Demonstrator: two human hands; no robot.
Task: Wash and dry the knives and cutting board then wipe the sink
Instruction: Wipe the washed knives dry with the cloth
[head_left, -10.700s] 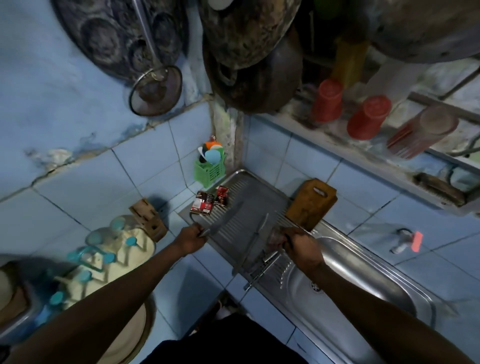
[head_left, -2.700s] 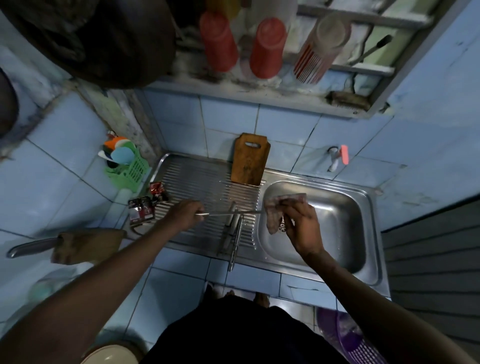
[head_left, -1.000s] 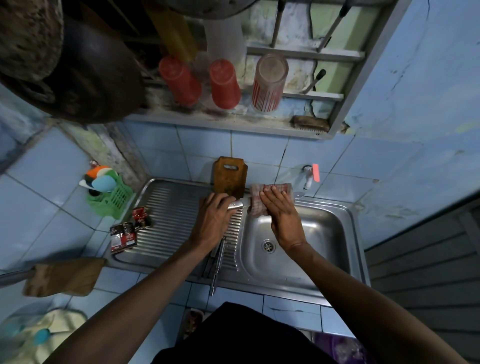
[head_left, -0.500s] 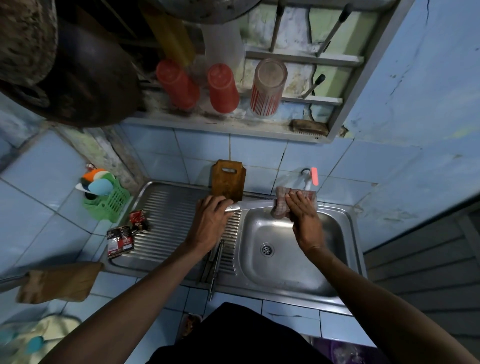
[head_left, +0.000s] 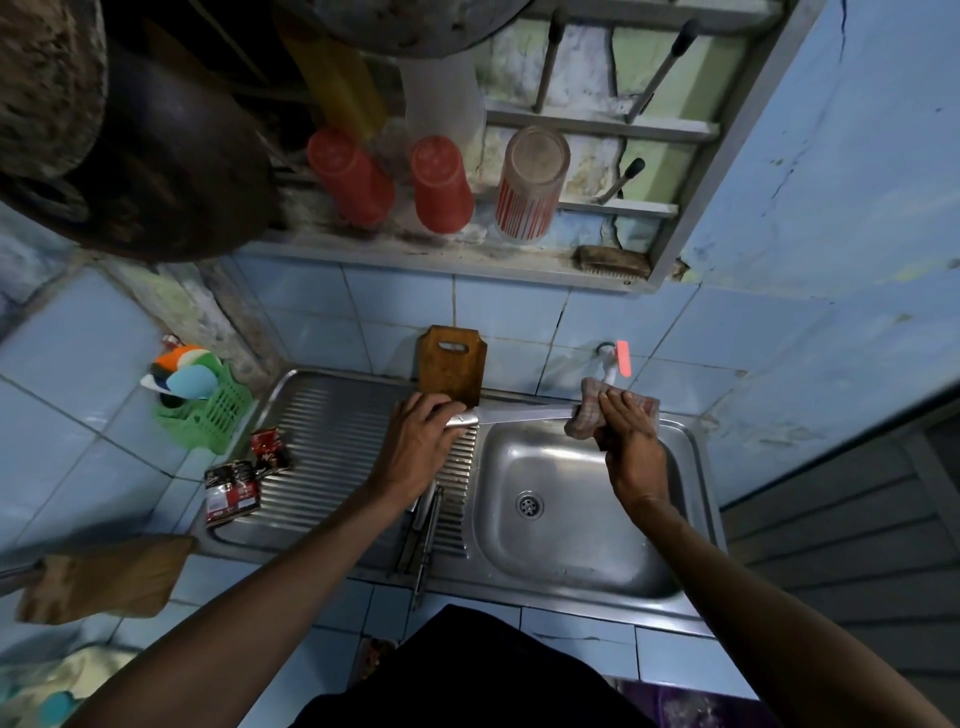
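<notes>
We find the knife (head_left: 511, 414) held level over the far rim of the sink (head_left: 693, 457), blade pointing right. It is stiff, thin and probably wet, so we judge it slippery and sharp-edged; the handle is the safe place to hold, with the blade touched only through fabric. The left hand (head_left: 415, 447) grips the handle, knuckles up, forearm reaching forward across the ribbed drainboard (head_left: 332, 431). The right hand (head_left: 626, 441) pinches the cloth (head_left: 587, 418) around the blade's tip end, below the tap (head_left: 615, 361). More knives (head_left: 426, 535) lie on the drainboard near the surface edge. The cutting board (head_left: 452, 364) leans upright against the tiles.
</notes>
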